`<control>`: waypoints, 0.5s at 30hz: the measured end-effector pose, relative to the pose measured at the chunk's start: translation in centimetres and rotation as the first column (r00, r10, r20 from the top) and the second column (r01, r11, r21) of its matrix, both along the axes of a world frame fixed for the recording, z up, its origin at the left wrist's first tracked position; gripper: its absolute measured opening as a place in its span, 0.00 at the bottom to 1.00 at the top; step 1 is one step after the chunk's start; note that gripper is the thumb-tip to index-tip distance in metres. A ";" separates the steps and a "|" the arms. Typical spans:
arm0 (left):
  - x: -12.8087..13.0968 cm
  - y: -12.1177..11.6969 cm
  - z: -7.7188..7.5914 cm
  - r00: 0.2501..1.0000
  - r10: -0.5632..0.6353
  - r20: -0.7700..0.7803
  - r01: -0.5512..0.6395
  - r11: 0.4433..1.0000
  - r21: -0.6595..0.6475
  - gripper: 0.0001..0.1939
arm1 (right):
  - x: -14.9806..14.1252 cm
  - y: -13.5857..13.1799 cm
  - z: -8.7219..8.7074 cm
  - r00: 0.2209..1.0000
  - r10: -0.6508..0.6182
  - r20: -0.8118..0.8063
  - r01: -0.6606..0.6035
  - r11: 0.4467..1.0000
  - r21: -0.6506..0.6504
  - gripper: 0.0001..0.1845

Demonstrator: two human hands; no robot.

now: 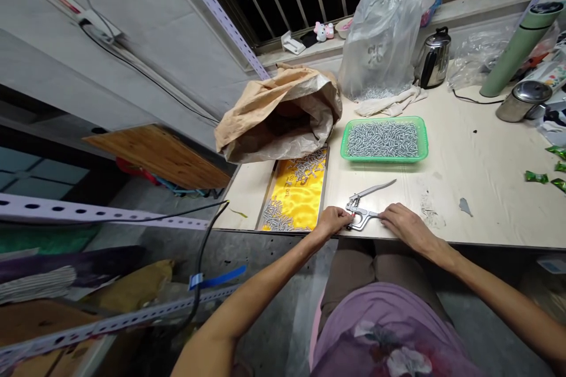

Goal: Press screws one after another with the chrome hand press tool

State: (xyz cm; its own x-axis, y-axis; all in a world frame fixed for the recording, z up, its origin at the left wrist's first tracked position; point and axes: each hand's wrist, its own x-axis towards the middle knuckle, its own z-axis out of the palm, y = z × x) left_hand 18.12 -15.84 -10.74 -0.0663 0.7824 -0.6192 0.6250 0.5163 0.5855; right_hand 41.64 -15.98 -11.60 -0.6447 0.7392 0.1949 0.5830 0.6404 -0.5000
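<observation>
Silver spring-handled pliers [364, 213] lie near the table's front edge, one handle slanting up to the right. The lower handle's end is between the closed fingers of my right hand [404, 225]. My left hand [335, 221] is pinched at the jaw end; what its fingertips hold there is too small and hidden to make out. To its left is a shallow tray with a yellow lining [300, 188], where small silver metal pieces [278, 216] lie in heaps. Beyond the pliers stands a green plastic basket [384, 159] filled with small silver screw-like pieces [382, 138].
An open brown paper sack [269, 106] overhangs the tray's far end. Behind the basket are a clear plastic bag [375, 41], a cloth [391, 103] and a steel kettle [435, 59]. A green flask [517, 53], a steel cup [522, 103] and green wrapped sweets [536, 177] are at the right.
</observation>
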 end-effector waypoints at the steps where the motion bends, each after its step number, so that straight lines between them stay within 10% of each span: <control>1: -0.1 0.1 0.1 1.000 -0.015 0.011 0.015 1.000 -0.011 0.19 | 0.0 0.0 -0.1 1.000 -0.007 0.012 0.007 1.000 0.002 0.11; 15: -0.2 0.0 0.9 0.993 -0.105 -0.052 0.105 0.994 0.004 0.13 | -0.7 -0.9 -0.8 0.983 -0.099 0.155 0.081 0.990 0.119 0.12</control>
